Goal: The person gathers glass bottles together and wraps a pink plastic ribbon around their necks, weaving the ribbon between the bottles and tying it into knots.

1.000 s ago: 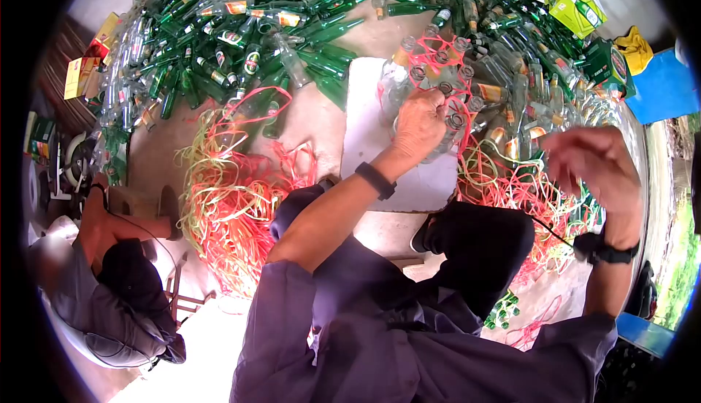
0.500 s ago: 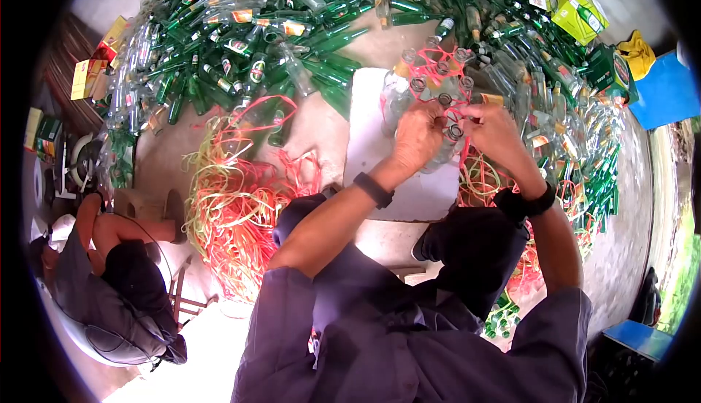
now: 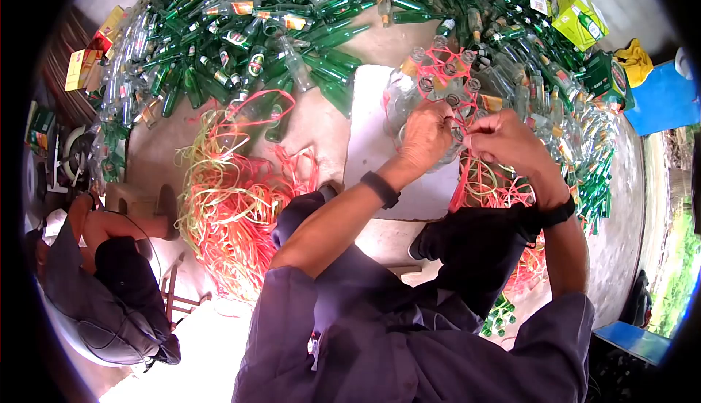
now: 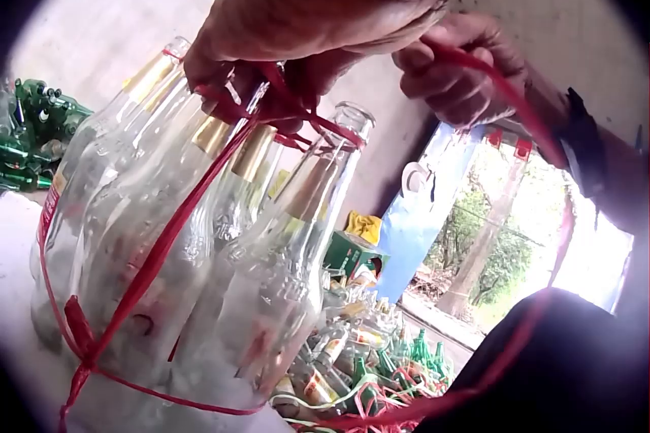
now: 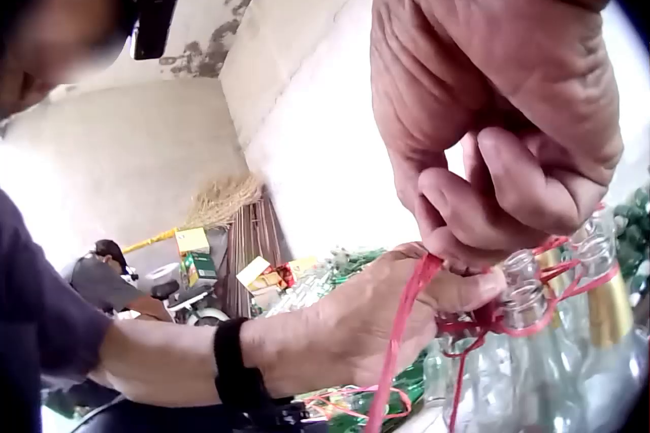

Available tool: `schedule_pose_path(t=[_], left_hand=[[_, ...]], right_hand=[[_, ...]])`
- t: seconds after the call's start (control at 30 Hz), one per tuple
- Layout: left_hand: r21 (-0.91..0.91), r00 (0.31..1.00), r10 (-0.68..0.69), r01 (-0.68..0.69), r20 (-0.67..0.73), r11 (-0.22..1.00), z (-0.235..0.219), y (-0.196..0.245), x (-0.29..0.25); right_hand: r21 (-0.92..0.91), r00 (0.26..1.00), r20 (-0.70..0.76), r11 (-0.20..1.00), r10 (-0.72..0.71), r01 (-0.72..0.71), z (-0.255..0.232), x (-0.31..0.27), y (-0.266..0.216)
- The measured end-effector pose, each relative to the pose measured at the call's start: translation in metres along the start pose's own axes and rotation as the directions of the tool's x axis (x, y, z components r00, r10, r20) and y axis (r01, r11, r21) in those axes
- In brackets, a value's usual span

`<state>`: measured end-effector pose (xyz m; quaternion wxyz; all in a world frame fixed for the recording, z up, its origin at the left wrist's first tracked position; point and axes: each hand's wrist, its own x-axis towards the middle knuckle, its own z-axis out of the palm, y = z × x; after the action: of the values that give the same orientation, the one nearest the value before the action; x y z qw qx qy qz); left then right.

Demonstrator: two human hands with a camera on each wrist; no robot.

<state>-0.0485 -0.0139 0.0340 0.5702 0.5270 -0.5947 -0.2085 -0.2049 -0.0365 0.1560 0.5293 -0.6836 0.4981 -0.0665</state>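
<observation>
A cluster of clear glass bottles (image 4: 279,271) stands upright on a white board (image 3: 365,140) in front of me. Red plastic strapping (image 4: 152,260) winds around the bodies and loops between the necks, with a knot low on the near side. My left hand (image 3: 426,136) is at the necks and pinches the strapping there with its fingertips. Just to its right, my right hand (image 3: 507,140) grips a length of the same strapping between thumb and curled fingers. In the right wrist view, that strap (image 5: 398,342) hangs down from the right hand.
Tangled red and yellow strapping (image 3: 241,213) lies on the floor to the left, with more (image 3: 489,184) at the right. Heaps of green and clear bottles (image 3: 219,45) line the back. Another person (image 3: 109,279) sits at the left. A green carton (image 3: 580,16) stands back right.
My right hand has come in from the far right to the bottle necks, then drawn slightly away from the left hand with the strap. The left hand has stayed at the necks.
</observation>
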Motion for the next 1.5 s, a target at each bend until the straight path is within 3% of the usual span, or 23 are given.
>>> schedule_pose_path(t=[0.1,0.17,0.23,0.27,0.33,0.43,0.53,0.77,0.97,1.03,1.07,1.13,1.23,1.27,1.33,1.5], left_hand=[[0.027,0.998,-0.04,0.039,0.039,0.999,-0.001,0.0,0.0],[0.052,0.993,-0.089,0.085,0.082,0.995,-0.002,0.001,0.001],[0.061,0.996,-0.069,0.065,0.064,0.996,-0.001,0.0,0.002],[0.062,0.995,-0.071,0.067,0.064,0.996,-0.001,-0.001,0.002],[0.08,0.993,-0.098,0.093,0.062,0.992,0.0,-0.001,0.004],[0.066,0.987,-0.128,0.122,0.097,0.99,-0.004,0.0,0.006],[0.096,0.992,-0.092,0.083,0.092,0.992,-0.006,0.001,0.006],[0.093,0.987,-0.119,0.109,0.109,0.99,-0.004,-0.003,0.008],[0.057,0.977,-0.176,0.17,0.124,0.984,-0.005,0.001,0.009],[0.061,0.974,-0.177,0.17,0.139,0.984,-0.007,0.0,0.009],[0.061,0.975,-0.176,0.169,0.136,0.984,-0.008,0.0,0.01],[0.046,0.981,-0.133,0.128,0.144,0.991,-0.008,-0.002,0.01],[0.041,0.979,-0.138,0.133,0.15,0.99,-0.008,-0.002,0.008],[0.043,0.979,-0.137,0.132,0.151,0.99,-0.009,-0.001,0.009],[0.043,0.984,-0.128,0.124,0.127,0.991,-0.007,-0.001,0.009],[0.014,0.992,-0.064,0.063,0.106,0.998,-0.009,-0.001,0.009]], right_hand=[[0.11,0.998,0.001,0.992,0.058,-0.057,-0.002,0.011,-0.013],[0.077,0.997,-0.052,0.996,0.05,-0.046,-0.001,0.021,-0.01],[-0.121,0.986,-0.142,0.99,-0.092,0.075,-0.004,0.043,0.013],[-0.12,0.986,-0.14,0.99,-0.09,0.074,-0.005,0.05,0.017],[-0.44,0.957,-0.27,0.898,-0.102,-0.028,-0.004,0.058,0.016],[-0.559,0.92,-0.375,0.819,-0.111,-0.129,0.004,0.069,0.011],[-0.627,0.918,-0.392,0.747,-0.057,-0.222,0.013,0.07,-0.003],[-0.58,0.886,-0.463,0.757,-0.003,-0.301,0.018,0.075,0.001],[-0.357,0.91,-0.413,0.911,0.043,-0.205,0.013,0.082,0.025],[0.007,0.953,-0.304,1.0,0.011,-0.01,0.011,0.081,0.029],[0.006,0.953,-0.303,1.0,0.009,-0.007,0.01,0.08,0.031],[0.284,0.939,-0.31,0.957,0.148,-0.057,0.014,0.067,0.019],[0.38,0.947,-0.237,0.918,0.215,-0.114,0.011,0.066,0.023],[0.382,0.948,-0.236,0.917,0.215,-0.113,0.01,0.067,0.026],[0.623,0.958,-0.169,0.778,0.231,-0.078,0.009,0.068,0.028],[0.749,0.976,-0.063,0.656,0.207,-0.091,0.009,0.058,0.027]])
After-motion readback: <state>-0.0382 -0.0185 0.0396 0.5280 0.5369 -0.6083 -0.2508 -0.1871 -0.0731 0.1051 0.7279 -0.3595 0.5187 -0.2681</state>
